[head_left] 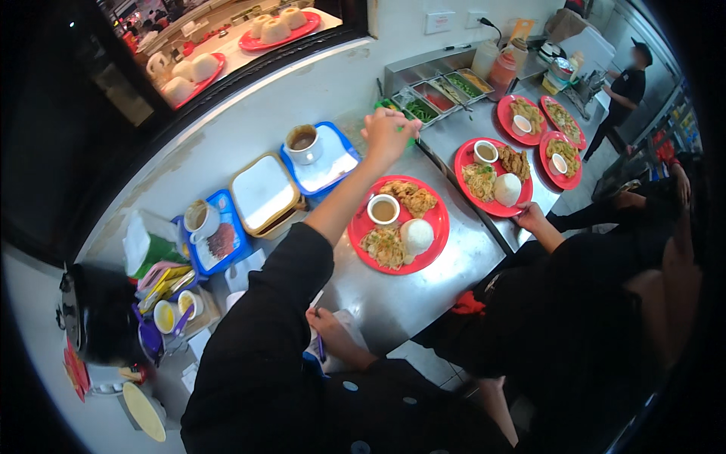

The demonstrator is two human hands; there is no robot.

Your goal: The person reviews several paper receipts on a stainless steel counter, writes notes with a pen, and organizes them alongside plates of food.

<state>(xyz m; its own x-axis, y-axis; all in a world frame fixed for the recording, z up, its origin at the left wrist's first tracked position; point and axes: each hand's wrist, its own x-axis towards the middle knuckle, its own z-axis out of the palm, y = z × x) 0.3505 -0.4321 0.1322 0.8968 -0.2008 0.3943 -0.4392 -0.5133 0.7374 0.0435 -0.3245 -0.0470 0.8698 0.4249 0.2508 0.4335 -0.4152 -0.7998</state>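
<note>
My left hand [389, 135] reaches across the counter beside the metal topping trays, fingers drawn together. Bright green shows around them, but I cannot make out what they hold. Below that arm stands a red plate [433, 246] with fried chicken [412, 198], noodles [386, 246], a rice mound [417, 236] and a white cup of brown sauce [384, 209]. Close to my body, my right hand [333, 331] is closed around a thin purple-handled tool [321, 349], its kind unclear. Crumpled white material [349, 324] lies against that hand.
A co-worker's hand [533, 218] touches another filled red plate [495, 142] at right; more plates [503, 110] stand beyond. Topping trays [435, 97] and squeeze bottles [502, 72] line the back. At left are a blue tray [240, 246], mugs [201, 219] and a lidded tub [261, 189].
</note>
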